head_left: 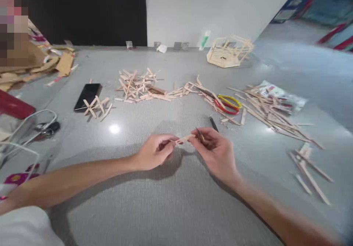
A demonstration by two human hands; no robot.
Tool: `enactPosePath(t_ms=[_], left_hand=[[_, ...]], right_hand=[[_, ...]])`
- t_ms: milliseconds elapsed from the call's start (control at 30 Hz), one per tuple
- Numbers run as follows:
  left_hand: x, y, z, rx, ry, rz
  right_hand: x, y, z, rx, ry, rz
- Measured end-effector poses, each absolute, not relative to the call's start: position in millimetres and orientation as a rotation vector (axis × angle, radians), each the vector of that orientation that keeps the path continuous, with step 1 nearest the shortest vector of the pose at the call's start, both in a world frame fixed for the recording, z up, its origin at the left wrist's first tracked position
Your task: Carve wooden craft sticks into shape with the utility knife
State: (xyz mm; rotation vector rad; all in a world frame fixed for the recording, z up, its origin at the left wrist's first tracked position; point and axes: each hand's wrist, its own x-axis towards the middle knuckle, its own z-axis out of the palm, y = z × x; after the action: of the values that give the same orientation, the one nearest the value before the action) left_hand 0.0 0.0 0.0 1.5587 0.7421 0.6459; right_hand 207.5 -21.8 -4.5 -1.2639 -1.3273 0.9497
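A short pale wooden stick [185,139] is held between my two hands above the grey table. My left hand [157,150] pinches its left end between thumb and fingers. On the other end, the thumb and fingers of my right hand [216,154] are closed. A thin dark pointed tool [199,134] also shows among the right fingers; its kind is unclear. Just behind that hand is a black rod-like end [213,124], and I cannot tell whether it belongs to the same tool. Scissors [228,105] with red and yellow handles lie beyond, among wood scraps.
Crossed stick pieces [135,86] are heaped behind my hands. A black phone [87,97] lies left, beside small stick crosses [96,106]. Loose sticks [270,113] and a plastic packet [281,97] are right. A wooden frame [228,53] stands far back. Cables [35,115] run along the left.
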Motion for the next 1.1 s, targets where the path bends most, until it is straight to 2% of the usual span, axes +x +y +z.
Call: enactPosePath(t_ms=[100, 333, 533, 767, 1100], left_hand=[[0, 3, 1, 1.621, 0.764, 0.665], [3, 6, 7, 1.826, 0.597, 0.473], [3, 4, -1, 1.956, 0.755, 0.665], [0, 0, -8, 2.166, 0.719, 0.83], [-5, 0, -18, 2.632, 0.561, 0.859]], right_hand=[[205, -27, 3, -1.253, -1.344, 0.939], [204, -31, 11, -1.229, -1.372, 1.089], [203, -31, 5, -1.286, -1.389, 1.106], [201, -34, 2, -1.318, -1.405, 1.145], [198, -33, -4, -1.393, -1.339, 1.277]])
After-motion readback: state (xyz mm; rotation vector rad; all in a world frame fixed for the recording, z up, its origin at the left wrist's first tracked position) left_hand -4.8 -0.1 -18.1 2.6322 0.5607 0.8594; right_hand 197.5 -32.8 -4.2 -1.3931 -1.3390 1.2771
